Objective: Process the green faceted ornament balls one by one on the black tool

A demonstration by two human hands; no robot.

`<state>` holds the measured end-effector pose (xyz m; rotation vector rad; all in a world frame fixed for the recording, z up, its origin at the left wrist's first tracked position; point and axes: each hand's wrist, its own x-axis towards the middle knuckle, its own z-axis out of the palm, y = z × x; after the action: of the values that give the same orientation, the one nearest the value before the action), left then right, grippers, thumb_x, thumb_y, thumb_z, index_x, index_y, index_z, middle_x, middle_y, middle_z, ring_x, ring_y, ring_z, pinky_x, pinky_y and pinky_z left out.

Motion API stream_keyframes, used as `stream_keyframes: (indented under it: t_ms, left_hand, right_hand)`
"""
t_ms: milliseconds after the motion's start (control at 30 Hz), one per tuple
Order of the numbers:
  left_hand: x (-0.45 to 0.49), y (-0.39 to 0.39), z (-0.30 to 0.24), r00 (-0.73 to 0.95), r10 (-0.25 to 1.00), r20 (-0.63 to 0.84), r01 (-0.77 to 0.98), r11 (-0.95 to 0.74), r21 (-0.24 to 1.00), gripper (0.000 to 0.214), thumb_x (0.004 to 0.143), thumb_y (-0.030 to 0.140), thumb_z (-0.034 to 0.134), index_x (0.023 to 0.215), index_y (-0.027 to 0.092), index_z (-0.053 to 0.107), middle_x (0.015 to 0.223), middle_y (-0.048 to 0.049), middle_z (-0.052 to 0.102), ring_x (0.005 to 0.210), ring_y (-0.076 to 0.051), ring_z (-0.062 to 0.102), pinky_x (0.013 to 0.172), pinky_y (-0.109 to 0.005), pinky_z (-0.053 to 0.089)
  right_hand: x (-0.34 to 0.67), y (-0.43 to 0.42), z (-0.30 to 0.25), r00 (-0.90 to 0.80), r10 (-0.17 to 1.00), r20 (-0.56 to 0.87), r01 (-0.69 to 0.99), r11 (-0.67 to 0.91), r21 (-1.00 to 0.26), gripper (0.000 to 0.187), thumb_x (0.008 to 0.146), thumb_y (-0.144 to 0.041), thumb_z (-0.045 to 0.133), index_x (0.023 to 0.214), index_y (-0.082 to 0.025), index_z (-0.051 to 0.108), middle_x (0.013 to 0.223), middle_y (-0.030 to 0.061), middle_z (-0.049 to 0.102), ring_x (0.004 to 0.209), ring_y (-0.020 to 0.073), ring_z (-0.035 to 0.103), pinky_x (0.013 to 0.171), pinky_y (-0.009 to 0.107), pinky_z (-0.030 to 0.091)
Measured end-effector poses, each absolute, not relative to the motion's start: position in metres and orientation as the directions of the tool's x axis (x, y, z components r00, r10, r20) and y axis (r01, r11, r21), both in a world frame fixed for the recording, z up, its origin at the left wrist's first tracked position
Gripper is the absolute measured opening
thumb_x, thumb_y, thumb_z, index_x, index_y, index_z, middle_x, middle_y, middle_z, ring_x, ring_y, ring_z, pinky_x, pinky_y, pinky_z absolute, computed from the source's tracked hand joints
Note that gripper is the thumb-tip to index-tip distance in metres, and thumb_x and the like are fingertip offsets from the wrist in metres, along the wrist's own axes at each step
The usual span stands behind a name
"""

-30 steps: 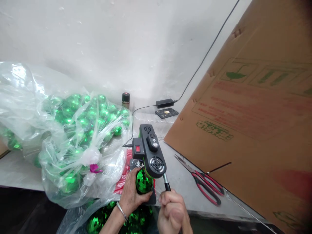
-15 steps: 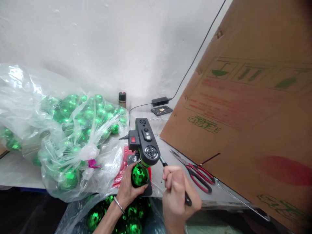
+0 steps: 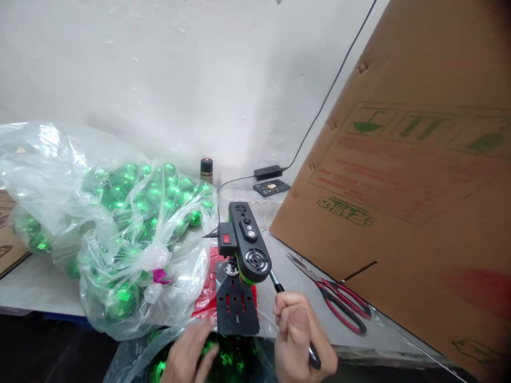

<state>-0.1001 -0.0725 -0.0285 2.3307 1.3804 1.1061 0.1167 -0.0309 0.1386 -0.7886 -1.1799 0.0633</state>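
Black handle (image 3: 315, 357), one, clenched in your right hand (image 3: 299, 332); your left hand (image 3: 187, 354) loosely spread by green balls (image 3: 227, 360), count unclear. One machine (image 3: 250, 242), one scissors (image 3: 345, 306) on counter (image 3: 293, 306).

Head view, single: worn on the person's head, facing forward and down across the desk (image 3: 40, 287) to the wall (image 3: 199, 74). Close range on left hand (image 3: 189, 354) and right hand (image 3: 303, 338), both at the lower edge; cardboard box (image 3: 403, 213) bounding the right side.
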Motion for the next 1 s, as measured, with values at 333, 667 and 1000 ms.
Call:
stream_keyframes:
  t_ms: [333, 667, 1000]
  left_hand:
    - [-0.119, 0.164, 0.078, -0.262, 0.921, 0.288, 0.793, 0.035, 0.608, 0.040, 0.106, 0.038, 0.067, 0.139, 0.014, 0.068, 0.137, -0.0241, 0.077, 0.148, -0.053, 0.064, 0.121, -0.075, 0.050]
    - [-0.118, 0.157, 0.088, -0.183, 0.955, 0.233, 0.824, 0.020, 0.566, 0.059, 0.099, 0.034, 0.074, 0.148, 0.005, 0.060, 0.143, -0.0248, 0.072, 0.141, -0.047, 0.069, 0.120, -0.060, 0.054]
    - [-0.103, 0.010, 0.024, 0.217, 0.888, 0.406, 0.810, -0.396, 0.433, 0.052, 0.099, 0.038, 0.079, 0.150, 0.030, 0.072, 0.153, -0.0189, 0.069, 0.144, -0.044, 0.066, 0.118, -0.064, 0.060]
  right_hand:
    - [0.123, -0.035, 0.127, 0.370, 0.462, 0.806, 0.359, 0.729, -0.583, 0.043, 0.113, -0.011, 0.054, 0.072, -0.022, 0.050, 0.062, -0.0048, 0.048, 0.061, 0.0124, 0.057, 0.057, 0.026, 0.041]
    - [0.122, -0.033, 0.128, 0.372, 0.455, 0.809, 0.372, 0.725, -0.579, 0.043, 0.113, -0.013, 0.053, 0.072, -0.023, 0.050, 0.062, -0.0048, 0.048, 0.059, 0.0132, 0.058, 0.055, 0.027, 0.039]
    - [0.121, -0.037, 0.135, 0.381, 0.487, 0.786, 0.354, 0.708, -0.610, 0.042, 0.114, -0.013, 0.051, 0.073, -0.023, 0.050, 0.064, -0.0045, 0.050, 0.064, 0.0127, 0.060, 0.058, 0.026, 0.041]
